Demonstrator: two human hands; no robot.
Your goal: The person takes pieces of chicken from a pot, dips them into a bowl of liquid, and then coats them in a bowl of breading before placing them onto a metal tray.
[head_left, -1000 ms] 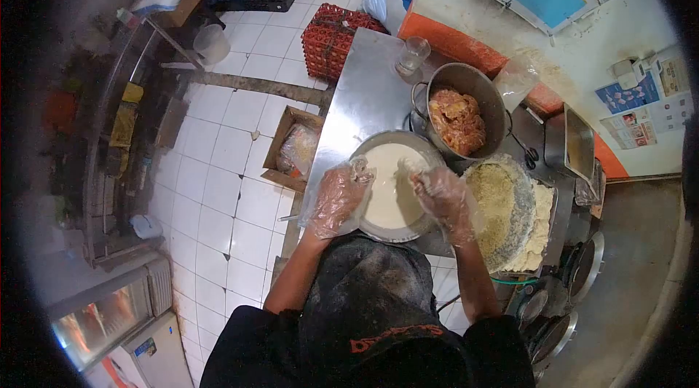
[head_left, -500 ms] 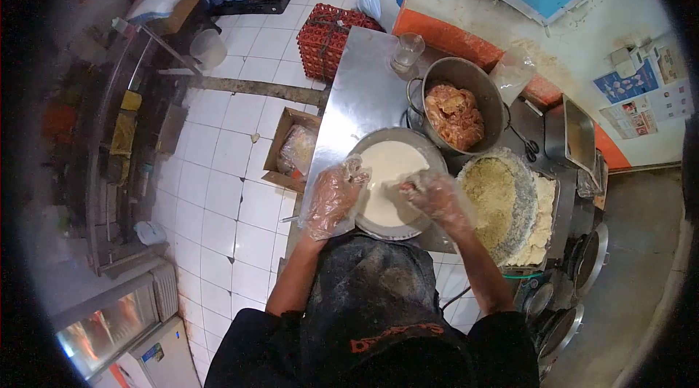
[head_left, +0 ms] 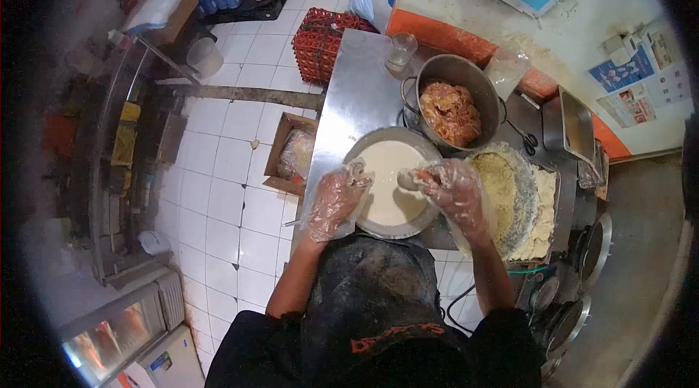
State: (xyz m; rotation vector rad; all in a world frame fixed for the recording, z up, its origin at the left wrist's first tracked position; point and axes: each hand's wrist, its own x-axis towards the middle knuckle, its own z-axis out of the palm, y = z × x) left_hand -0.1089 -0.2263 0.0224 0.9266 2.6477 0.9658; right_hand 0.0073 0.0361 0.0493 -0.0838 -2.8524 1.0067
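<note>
A round metal bowl of creamy white batter point(head_left: 394, 177) sits on the steel table, close to my body. My left hand point(head_left: 339, 199), in a clear plastic glove, is at the bowl's left rim with its fingers curled and batter on them; whatever they may hold is hidden. Over the right side of the bowl, my right hand point(head_left: 453, 195), also gloved, has its fingers pinched together around something small and batter-coated that I cannot make out. Right of it stands a wide bowl of pale yellowish crumbs or flour point(head_left: 502, 195).
Behind the bowl stands a large pot of raw meat point(head_left: 453, 113), beside a clear glass point(head_left: 400, 51). Scissors point(head_left: 529, 142) and a metal tray point(head_left: 571, 126) lie to the right. A cardboard box point(head_left: 290, 153) and red crates point(head_left: 324, 46) are on the left.
My right hand has turned and moved slightly right, its fingers now higher over the batter. My left hand stays at the left rim. The view has shifted a little.
</note>
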